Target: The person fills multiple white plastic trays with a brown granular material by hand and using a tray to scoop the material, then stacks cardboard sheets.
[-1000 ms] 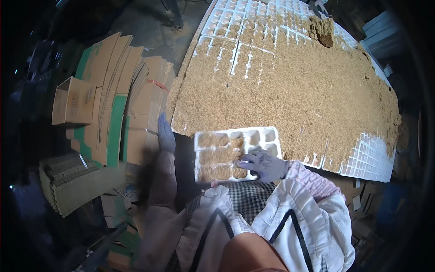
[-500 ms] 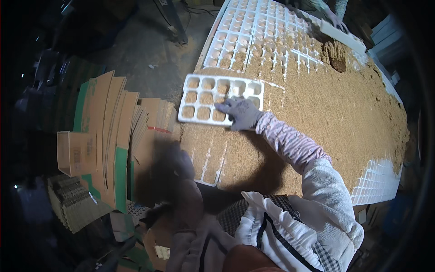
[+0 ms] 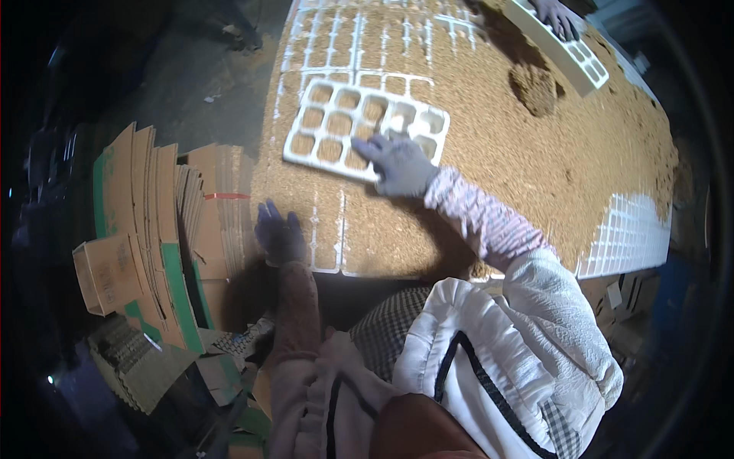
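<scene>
A white foam tray piece with rounded square cells (image 3: 332, 148) sits at a slant over the sawdust-covered table. Several of its cells show brown sawdust through them. My gloved right hand (image 3: 405, 166) grips it at its near right part, with fingers over the cell walls; the thumb side is partly hidden. My gloved left hand (image 3: 281, 236) is at the table's near left edge, fingers spread and holding nothing. Beneath the sawdust (image 3: 489, 176), white rims of larger trays (image 3: 327, 229) show through in lines.
Flattened cardboard boxes (image 3: 145, 206) with green bands stand left of the table. At the far right, another person's gloved hand (image 3: 556, 17) holds a white foam block (image 3: 562, 52), near a dark clump of sawdust (image 3: 534, 89). Bare white tray cells (image 3: 623, 237) show at the right.
My view has shifted. The tray piece in my right hand is now more slanted. My left hand has come up to the table edge. The other person's block has turned, showing its cells.
</scene>
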`<control>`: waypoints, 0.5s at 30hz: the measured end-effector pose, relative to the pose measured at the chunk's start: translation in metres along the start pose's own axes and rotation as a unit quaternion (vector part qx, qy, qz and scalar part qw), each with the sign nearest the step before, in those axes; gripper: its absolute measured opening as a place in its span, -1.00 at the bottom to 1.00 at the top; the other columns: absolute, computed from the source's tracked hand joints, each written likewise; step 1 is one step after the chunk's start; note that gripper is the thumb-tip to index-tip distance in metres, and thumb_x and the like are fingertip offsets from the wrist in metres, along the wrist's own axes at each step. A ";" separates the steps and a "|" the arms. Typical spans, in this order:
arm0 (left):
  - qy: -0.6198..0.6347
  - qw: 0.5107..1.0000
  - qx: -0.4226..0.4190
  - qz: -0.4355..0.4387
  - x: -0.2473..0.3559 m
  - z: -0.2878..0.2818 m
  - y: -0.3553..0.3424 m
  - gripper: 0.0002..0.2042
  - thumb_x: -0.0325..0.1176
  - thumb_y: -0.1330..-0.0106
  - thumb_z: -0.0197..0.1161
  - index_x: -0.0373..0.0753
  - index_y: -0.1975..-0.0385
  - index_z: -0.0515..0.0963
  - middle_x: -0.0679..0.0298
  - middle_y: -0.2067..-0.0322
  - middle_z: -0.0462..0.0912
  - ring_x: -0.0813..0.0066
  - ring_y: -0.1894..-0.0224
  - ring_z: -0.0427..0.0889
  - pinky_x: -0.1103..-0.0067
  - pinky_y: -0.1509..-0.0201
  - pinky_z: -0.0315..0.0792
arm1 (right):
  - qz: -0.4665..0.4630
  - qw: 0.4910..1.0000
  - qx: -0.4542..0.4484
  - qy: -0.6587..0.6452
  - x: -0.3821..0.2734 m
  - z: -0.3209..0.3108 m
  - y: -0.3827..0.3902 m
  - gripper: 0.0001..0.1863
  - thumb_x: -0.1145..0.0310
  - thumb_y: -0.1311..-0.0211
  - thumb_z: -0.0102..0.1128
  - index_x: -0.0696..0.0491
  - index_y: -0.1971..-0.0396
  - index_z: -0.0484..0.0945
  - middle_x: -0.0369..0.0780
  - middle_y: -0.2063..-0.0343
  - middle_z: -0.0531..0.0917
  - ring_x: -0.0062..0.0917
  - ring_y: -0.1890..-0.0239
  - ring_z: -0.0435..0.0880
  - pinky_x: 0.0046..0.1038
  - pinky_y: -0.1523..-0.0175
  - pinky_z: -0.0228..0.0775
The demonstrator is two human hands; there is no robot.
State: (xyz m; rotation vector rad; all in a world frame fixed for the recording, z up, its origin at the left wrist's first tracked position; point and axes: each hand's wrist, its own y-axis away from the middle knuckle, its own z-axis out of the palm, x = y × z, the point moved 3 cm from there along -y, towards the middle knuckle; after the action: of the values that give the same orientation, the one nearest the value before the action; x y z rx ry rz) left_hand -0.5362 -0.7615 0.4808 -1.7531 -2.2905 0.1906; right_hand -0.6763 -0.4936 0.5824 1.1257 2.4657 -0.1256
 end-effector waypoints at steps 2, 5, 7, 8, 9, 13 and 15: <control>-0.026 1.000 -0.005 -0.003 0.004 0.011 -0.006 -0.45 -0.11 -0.33 0.08 -0.29 -0.24 0.29 -0.09 -0.23 0.30 0.00 -0.26 0.29 0.15 -0.29 0.16 | -0.005 0.999 -0.002 0.033 -0.003 0.012 0.082 -0.01 0.03 0.22 0.37 -0.04 -0.32 0.16 -0.10 0.03 0.45 -0.24 0.01 0.47 -0.16 -0.14 0.29; -0.047 0.998 -0.043 -0.008 0.011 0.014 0.008 -0.40 -0.07 -0.35 0.03 -0.24 -0.31 0.17 -0.07 -0.33 0.11 -0.02 -0.36 0.10 0.09 -0.40 -0.10 | 0.144 0.989 0.003 0.040 0.015 0.008 0.206 0.02 0.11 0.23 0.36 -0.05 -0.36 0.12 -0.07 -0.04 0.41 -0.29 0.02 0.46 -0.26 -0.14 0.36; 0.000 0.996 -0.061 0.061 0.036 0.019 0.025 -0.38 -0.01 -0.36 0.00 -0.20 -0.34 0.14 -0.03 -0.36 0.06 0.00 -0.41 -0.01 0.06 -0.43 -0.25 | 0.335 0.939 0.036 -0.071 0.048 -0.003 0.290 -0.11 0.22 0.16 0.32 0.05 -0.29 0.23 -0.04 -0.02 0.46 -0.29 0.04 0.48 -0.25 -0.12 0.39; 0.052 0.988 -0.085 0.117 0.074 0.012 0.038 -0.37 0.02 -0.35 -0.01 -0.18 -0.35 0.13 -0.02 -0.37 0.04 0.01 -0.43 -0.07 0.06 -0.44 -0.31 | 0.380 0.921 0.073 0.046 0.068 -0.003 0.340 -0.08 0.22 0.16 0.33 0.05 -0.32 0.19 -0.04 -0.03 0.45 -0.28 0.04 0.52 -0.28 -0.13 0.40; 0.102 0.971 -0.121 0.177 0.113 0.005 0.055 -0.33 0.08 -0.34 -0.02 -0.16 -0.36 0.10 -0.05 -0.38 -0.01 0.00 -0.43 -0.12 0.06 -0.44 -0.35 | 0.450 0.887 0.102 0.010 0.084 -0.008 0.382 -0.02 0.23 0.20 0.36 0.06 -0.34 0.15 -0.03 -0.02 0.46 -0.29 0.07 0.54 -0.33 -0.11 0.41; 0.126 0.916 -0.156 0.348 0.236 -0.017 0.133 -0.29 0.16 -0.30 -0.04 -0.16 -0.35 0.13 -0.08 -0.36 0.02 -0.13 -0.40 -0.09 0.02 -0.43 -0.37 | 0.508 0.821 0.217 -0.146 0.104 -0.034 0.457 0.01 0.19 0.18 0.41 0.17 -0.33 0.12 -0.02 -0.14 0.42 -0.32 -0.12 0.48 -0.39 -0.19 0.34; 0.138 0.900 -0.161 0.381 0.268 -0.024 0.155 -0.29 0.16 -0.30 -0.04 -0.15 -0.34 0.13 -0.08 -0.35 0.03 -0.12 -0.40 -0.07 0.03 -0.43 -0.35 | 0.404 0.756 0.350 -0.378 0.091 -0.058 0.450 -0.08 0.28 0.17 0.36 0.20 -0.28 0.20 -0.06 -0.11 0.48 -0.37 -0.10 0.48 -0.44 -0.18 0.33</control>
State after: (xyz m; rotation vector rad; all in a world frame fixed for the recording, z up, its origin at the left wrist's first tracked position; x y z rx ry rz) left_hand -0.4515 -0.4630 0.4968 -2.5740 -1.3945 -0.3044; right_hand -0.4169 -0.1149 0.6385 1.8503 1.0552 -1.0562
